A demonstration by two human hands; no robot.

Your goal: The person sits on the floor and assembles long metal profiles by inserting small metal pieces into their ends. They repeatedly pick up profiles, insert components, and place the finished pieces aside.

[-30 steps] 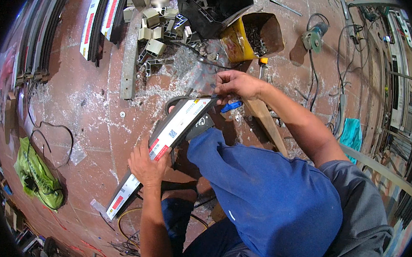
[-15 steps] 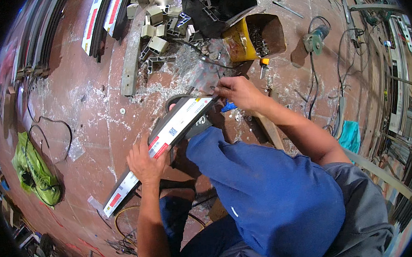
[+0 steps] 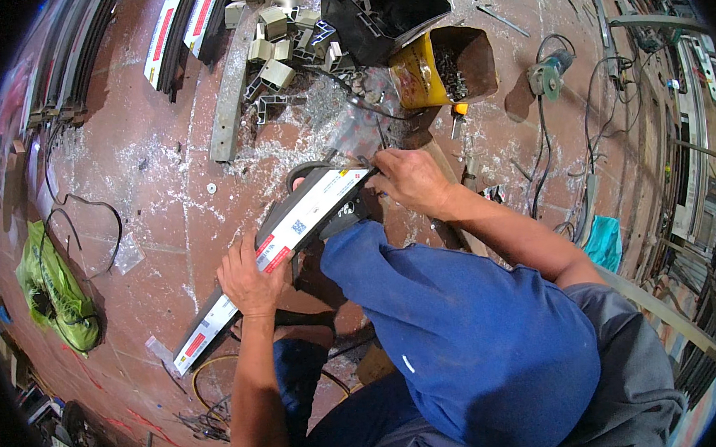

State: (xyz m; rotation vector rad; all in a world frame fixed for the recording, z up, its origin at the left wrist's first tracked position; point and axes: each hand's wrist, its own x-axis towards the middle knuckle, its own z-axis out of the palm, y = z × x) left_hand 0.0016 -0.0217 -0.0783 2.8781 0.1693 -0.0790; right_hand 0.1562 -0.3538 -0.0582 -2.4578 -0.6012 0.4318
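Observation:
A dark, mitre-cut window-frame profile (image 3: 316, 212) with a white labelled strip along its face lies slantwise in front of me, resting by my raised knee. My left hand (image 3: 250, 277) grips its middle, fingers over the upper edge and the thumb near a red label. At the profile's upper right end, my right hand (image 3: 411, 180) has its fingers curled together against the angled tip. Whatever small thing those fingers pinch is hidden. Just under that end shows part of a dark shoe (image 3: 345, 214).
Beyond the profile are cream profile offcuts (image 3: 275, 74), a yellow container (image 3: 414, 72) of small metal fasteners and a black bin (image 3: 380, 10). An angle grinder (image 3: 545, 77) with its cable sits to the right. A green bag (image 3: 60, 290) lies left; shavings litter the floor.
My right hand has shifted slightly down and left at the profile's end. The blue object visible beneath it before is now out of sight. My left hand keeps its hold.

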